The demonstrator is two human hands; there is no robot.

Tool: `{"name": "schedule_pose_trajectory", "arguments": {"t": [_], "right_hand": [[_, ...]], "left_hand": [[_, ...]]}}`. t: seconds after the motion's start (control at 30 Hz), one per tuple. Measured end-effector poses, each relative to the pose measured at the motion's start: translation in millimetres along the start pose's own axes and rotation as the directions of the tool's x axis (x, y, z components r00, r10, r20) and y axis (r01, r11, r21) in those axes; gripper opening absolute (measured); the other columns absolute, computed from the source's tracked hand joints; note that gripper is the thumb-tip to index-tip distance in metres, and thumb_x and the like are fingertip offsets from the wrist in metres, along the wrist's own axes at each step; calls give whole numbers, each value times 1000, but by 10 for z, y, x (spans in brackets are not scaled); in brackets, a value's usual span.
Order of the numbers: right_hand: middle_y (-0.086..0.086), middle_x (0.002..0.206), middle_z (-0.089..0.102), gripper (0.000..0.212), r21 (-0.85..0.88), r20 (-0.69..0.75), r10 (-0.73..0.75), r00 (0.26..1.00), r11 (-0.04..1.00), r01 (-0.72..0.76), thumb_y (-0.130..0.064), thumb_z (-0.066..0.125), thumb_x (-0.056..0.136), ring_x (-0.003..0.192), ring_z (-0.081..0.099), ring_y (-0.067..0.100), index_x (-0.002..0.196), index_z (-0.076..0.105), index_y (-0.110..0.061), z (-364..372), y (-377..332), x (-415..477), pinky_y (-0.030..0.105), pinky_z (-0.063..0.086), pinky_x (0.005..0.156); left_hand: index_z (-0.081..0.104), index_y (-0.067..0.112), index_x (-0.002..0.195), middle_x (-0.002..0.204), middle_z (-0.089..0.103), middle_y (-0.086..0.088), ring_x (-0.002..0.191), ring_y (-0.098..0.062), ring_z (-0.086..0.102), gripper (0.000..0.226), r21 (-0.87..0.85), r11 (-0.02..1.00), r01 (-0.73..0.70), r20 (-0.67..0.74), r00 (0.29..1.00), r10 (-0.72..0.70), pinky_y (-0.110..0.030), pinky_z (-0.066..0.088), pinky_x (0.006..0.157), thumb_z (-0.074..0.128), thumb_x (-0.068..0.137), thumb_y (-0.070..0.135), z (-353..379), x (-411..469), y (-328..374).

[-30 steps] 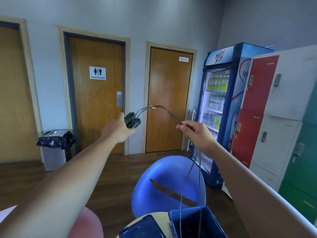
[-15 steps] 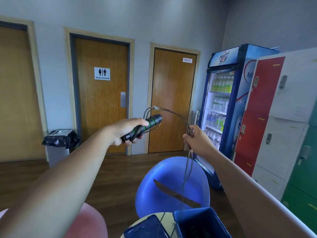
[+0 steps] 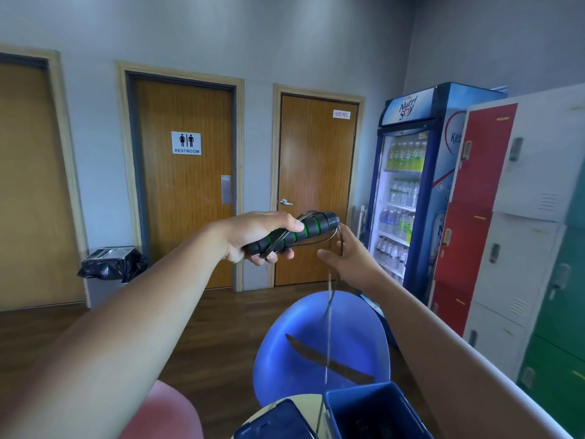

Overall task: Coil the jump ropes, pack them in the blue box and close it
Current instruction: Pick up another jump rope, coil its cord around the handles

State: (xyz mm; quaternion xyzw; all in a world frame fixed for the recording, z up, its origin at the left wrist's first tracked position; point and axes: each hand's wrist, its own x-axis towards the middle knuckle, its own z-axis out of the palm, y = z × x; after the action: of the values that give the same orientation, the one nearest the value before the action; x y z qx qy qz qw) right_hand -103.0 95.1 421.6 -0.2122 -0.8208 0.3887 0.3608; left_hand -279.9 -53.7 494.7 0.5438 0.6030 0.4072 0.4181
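My left hand (image 3: 258,237) is raised at chest height and grips the black jump rope handles (image 3: 297,234) with green rings, held pointing right. A few turns of thin grey rope wrap around the handles. My right hand (image 3: 346,253) sits just right of the handles with the rope (image 3: 329,315) pinched in its fingers. From there the rope hangs straight down toward the open blue box (image 3: 373,410) at the bottom edge. The box's blue lid (image 3: 275,421) lies to the left of the box on a pale round table (image 3: 296,403).
A blue chair (image 3: 319,346) stands behind the table and a pink chair (image 3: 164,413) at the lower left. Three wooden doors line the far wall, with a bin (image 3: 110,264) beside them. A drinks fridge (image 3: 411,191) and coloured lockers (image 3: 512,217) fill the right side.
The left hand has turned the handles to point right and moved them rightward. The right hand came in close to the handles, laying more rope around them; the hanging loop is shorter.
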Motion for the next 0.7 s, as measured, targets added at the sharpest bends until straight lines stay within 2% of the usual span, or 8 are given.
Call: {"name": "schedule_pose_trajectory", "arguments": {"t": [0.07,0.1,0.2,0.33,0.47,0.53,0.6,0.7], "right_hand": [[-15,106,66,27,89,-27,8,1000,996,-5,-20,55,101,95,59,6,127,52,-27,19,-50,-60,19,49,77],[-14,93,65,17,168,-48,11,999,986,-3,-17,48,104,81,59,9,116,57,-25,19,-57,-80,19,48,69],[-1,71,53,32,398,-6,44,999,917,-38,-16,36,108,51,48,13,86,58,-23,-24,-25,-143,27,48,54],[-4,62,33,43,411,44,97,994,906,-107,-22,41,106,47,26,9,65,51,-28,-191,35,-138,27,18,47],[-7,53,28,64,425,96,124,988,892,-154,-16,39,104,46,19,10,43,54,-30,-443,12,-135,28,11,51],[-7,52,27,57,382,174,145,974,902,-202,-20,43,102,45,18,10,46,51,-27,-509,72,-142,22,12,46],[-7,52,26,39,339,255,166,952,907,-249,-19,44,100,43,18,9,62,53,-21,-535,161,-166,19,16,38],[-5,54,24,27,342,272,156,949,906,-247,-16,42,97,45,16,11,71,47,-17,-531,253,-229,20,15,40]], "left_hand": [[57,16,122,87,65,-11,56,-13,48,64,-30,1000,-2,33,999,3,-18,34,40,75,71,51,45,-14,23],[57,15,123,87,64,-11,55,-13,48,65,-51,999,1,54,999,2,-17,34,40,75,71,51,72,-21,26],[55,11,125,86,61,-10,53,-12,47,68,-137,990,18,115,993,-2,-17,32,39,74,73,51,171,-38,10],[55,11,123,83,58,-10,50,-10,47,76,-271,961,58,209,978,0,-16,28,38,84,66,51,352,-62,-38],[55,12,116,81,57,-9,48,-10,46,75,-288,951,113,268,963,-34,-16,25,38,85,62,53,600,-76,-98],[56,13,117,80,56,-9,48,-10,47,71,-333,939,83,256,967,5,-15,25,37,84,65,52,684,-63,-91],[58,13,121,79,55,-10,49,-10,48,66,-413,910,32,209,976,61,-15,26,37,82,71,50,709,-27,-45],[55,14,122,77,52,-8,48,-10,46,57,-494,870,2,60,998,32,-14,27,34,74,79,47,740,77,15]]}}
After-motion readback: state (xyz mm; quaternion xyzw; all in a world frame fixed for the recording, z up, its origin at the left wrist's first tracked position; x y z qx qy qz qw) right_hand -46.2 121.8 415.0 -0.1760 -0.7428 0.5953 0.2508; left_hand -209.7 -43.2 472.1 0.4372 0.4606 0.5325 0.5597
